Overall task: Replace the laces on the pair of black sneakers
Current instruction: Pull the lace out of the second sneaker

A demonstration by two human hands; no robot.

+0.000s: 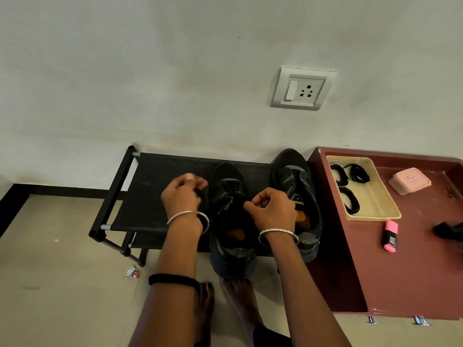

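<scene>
Sneaker (231, 216) lace (199, 194), thin cord, pinched by left hand (181, 194)

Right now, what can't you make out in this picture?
Head view:
Left hand: fingertips blurred by motion; its grip unclear.
Near sneaker: lacing black on black, partly behind right hand.
Dark object on red cabinet: cut by right edge.

Head-worn view, downward, near hands (225, 204)

Silver bangles (188, 217), blk armband (172, 280)
</scene>
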